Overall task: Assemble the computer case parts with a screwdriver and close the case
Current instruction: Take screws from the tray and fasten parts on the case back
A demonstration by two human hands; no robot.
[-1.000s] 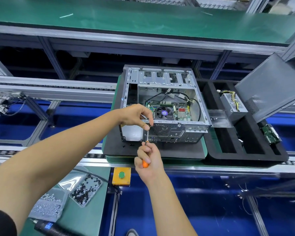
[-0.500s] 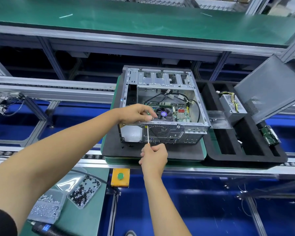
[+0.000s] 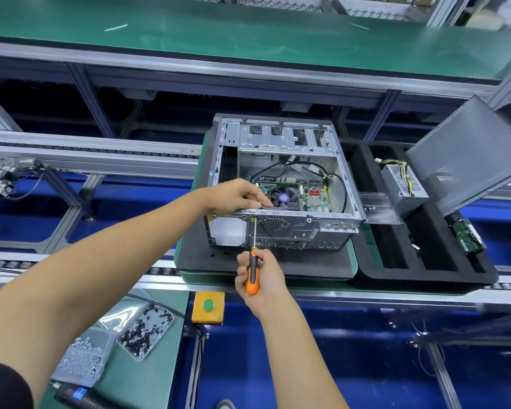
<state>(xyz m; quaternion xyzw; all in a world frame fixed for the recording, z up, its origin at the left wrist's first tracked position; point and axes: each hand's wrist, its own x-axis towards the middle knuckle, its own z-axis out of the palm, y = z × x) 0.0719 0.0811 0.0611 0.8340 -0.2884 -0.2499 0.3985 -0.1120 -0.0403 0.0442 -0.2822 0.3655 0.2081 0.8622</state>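
An open metal computer case (image 3: 331, 228) lies on a black foam pad (image 3: 307, 261), its motherboard and fan showing inside. My left hand (image 3: 236, 194) rests on the case's near top rim, fingers curled over the edge. My right hand (image 3: 263, 276) grips an orange-and-black screwdriver (image 3: 252, 273); its thin shaft points up to the rear panel just under my left hand. The grey side panel (image 3: 466, 154) leans tilted at the far right.
A black foam tray (image 3: 425, 276) right of the case holds a power supply (image 3: 401, 184) and a green board (image 3: 466, 237). Two clear trays of screws (image 3: 142, 329) sit at lower left beside a yellow button box (image 3: 208, 307). A few loose screws (image 3: 219, 254) lie on the pad.
My right hand turned on the screwdriver, so the orange handle shows again in my palm. My left hand slid a little along the rim. The view shifted slightly.
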